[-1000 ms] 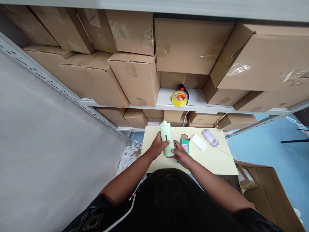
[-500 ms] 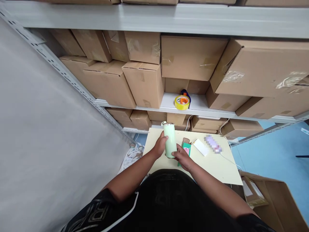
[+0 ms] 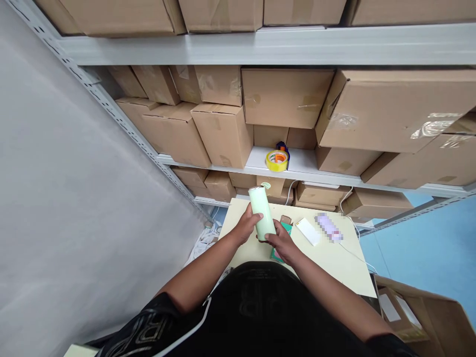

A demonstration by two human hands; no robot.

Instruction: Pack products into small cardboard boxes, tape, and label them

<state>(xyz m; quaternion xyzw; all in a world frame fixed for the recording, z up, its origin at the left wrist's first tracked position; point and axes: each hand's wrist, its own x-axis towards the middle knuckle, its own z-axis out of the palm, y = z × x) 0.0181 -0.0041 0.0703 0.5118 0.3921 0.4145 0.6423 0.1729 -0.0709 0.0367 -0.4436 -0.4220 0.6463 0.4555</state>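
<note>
A pale green tumbler with a small loop at its top is held above the table, tilted with its top toward the left. My left hand wraps around its left side, thumb across the front. Lower down, my right hand grips the tumbler near its base, thumb on the front. Behind my right hand, a green box lies on the table, partly covered by the hand. To its right are a white box and a blurred purple item.
The cream table stands against a metal shelf stacked with cardboard boxes. A yellow tape roll sits on the middle shelf. An open carton stands at the lower right, and a grey wall borders the left.
The tumbler has gone from nearly upright to tilted left, and its loop has swung from the left to the right side of the top. Both hands keep hold. The camera view has shifted slightly.
</note>
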